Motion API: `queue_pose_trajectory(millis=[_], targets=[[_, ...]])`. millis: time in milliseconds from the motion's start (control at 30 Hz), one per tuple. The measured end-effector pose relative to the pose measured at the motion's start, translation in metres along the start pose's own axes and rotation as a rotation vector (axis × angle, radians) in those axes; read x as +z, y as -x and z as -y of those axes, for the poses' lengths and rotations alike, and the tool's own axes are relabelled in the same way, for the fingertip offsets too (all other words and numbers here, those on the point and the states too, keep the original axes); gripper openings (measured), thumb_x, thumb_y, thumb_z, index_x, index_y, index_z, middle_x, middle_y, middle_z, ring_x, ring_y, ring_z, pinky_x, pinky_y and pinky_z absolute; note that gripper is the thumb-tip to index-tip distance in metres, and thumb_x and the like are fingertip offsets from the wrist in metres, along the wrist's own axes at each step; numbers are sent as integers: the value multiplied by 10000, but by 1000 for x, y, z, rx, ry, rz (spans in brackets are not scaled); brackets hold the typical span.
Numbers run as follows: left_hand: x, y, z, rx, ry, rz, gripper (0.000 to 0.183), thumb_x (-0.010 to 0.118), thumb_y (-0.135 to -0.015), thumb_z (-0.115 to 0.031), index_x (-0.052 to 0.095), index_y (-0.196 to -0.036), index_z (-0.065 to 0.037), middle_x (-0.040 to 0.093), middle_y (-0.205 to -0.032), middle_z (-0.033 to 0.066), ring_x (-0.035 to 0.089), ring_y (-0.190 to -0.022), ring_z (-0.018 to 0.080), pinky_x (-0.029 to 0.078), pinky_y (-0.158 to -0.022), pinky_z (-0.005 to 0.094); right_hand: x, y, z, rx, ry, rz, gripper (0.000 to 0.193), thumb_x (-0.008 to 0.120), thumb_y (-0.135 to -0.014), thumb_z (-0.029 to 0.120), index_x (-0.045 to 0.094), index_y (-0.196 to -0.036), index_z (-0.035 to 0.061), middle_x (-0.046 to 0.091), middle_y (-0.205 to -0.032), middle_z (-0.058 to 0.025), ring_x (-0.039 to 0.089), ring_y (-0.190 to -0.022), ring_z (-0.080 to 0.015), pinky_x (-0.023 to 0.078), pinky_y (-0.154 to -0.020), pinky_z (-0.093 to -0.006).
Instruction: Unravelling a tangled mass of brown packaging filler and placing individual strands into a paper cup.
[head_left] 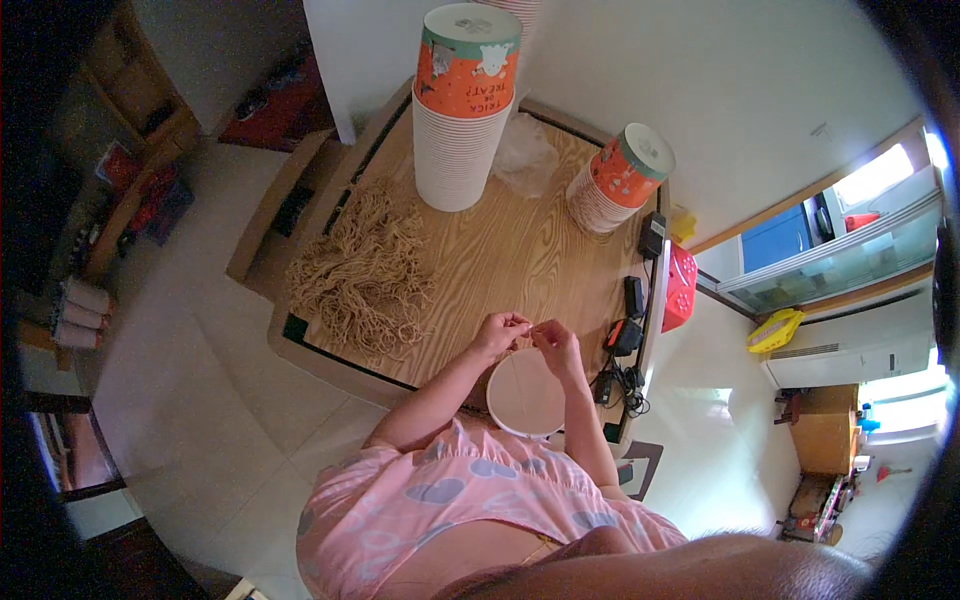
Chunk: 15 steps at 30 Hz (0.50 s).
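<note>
At the table's near edge, my left hand (503,331) and my right hand (557,346) meet with their fingers pinched together. Whatever lies between the fingertips is too small to make out. Just below them, against my front, is a white paper bucket (526,394), its round mouth turned up; a thin line runs across its inside. To the left on the table lies a tangled heap of tan twine cords (365,272). Beyond my hands rises a tall stack of upside-down paper buckets (455,150), the top one orange and green.
A shorter stack of orange paper buckets (620,182) stands at the table's far right. Crumpled clear plastic (526,156) lies between the stacks. Black adapters (634,297) and tangled cables (630,388) line the right edge, with a red plastic container (679,288) beyond it.
</note>
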<state>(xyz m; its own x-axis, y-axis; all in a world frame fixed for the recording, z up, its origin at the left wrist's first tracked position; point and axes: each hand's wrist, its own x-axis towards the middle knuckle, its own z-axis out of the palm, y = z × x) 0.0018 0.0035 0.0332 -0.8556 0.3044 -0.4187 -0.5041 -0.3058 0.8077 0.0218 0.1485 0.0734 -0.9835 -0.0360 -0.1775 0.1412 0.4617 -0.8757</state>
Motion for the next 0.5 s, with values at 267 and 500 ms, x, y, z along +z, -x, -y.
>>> queue_pose_trajectory(millis=[267,500], targets=[[4,-7,6,169,-171,-114,62,588,-771,-114,572,-766,-54,566,-656,3,504,-569,72,406,-492,224,4,3,0,-78,37,-53,94,572,-787,125,589,-799,33,600,-641,-98,576,-591,-141,452,-549,-283],[3,-23,19,396,-377,-182,62,576,-787,-123,545,-775,-71,517,-629,-26,444,-516,46,350,-428,213,6,1,4,-84,41,-42,126,536,-800,84,602,-899,42,566,-627,-28,512,-585,-74,416,-532,-223]])
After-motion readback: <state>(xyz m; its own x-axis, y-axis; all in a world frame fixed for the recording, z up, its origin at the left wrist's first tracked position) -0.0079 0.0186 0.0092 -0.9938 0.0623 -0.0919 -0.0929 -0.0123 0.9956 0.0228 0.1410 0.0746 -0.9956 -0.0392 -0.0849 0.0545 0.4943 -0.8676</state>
